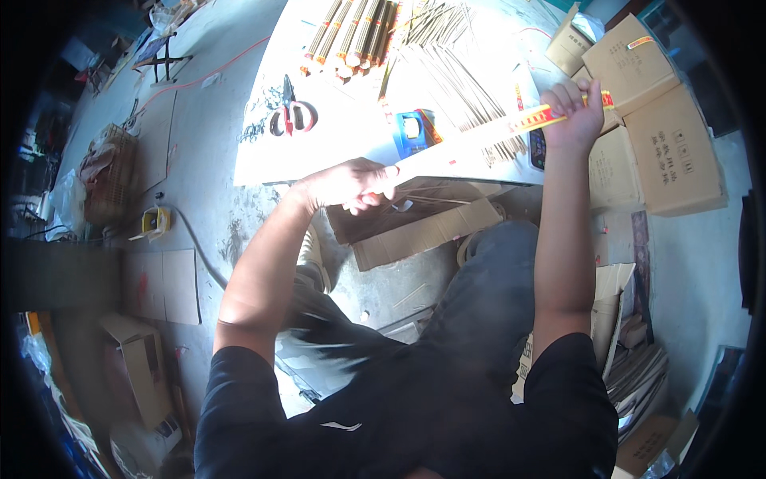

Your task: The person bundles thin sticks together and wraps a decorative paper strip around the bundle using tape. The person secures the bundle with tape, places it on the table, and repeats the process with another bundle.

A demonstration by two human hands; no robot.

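A long pale strip [467, 150], washed out by bright light, stretches between my hands over the table's near edge. Its right part carries red-and-yellow printing. My left hand [349, 185] is closed on the left end, low by the table edge. Higher up, my right hand [576, 118] grips the printed end in a fist. Whether the strip is film or a wrapped bundle I cannot tell. Just beyond it stands a blue tape dispenser [410, 136]. Loose thin brown sticks [459, 84] lie beyond the strip, partly covered by it.
Banded bundles of brown sticks [351, 32] and red-and-black scissors [292, 113] lie on the white table [335, 148]. An open cardboard box [427, 238] sits below its near edge. Large cartons [670, 148] stand at the right. A basket [108, 176] is on the left floor.
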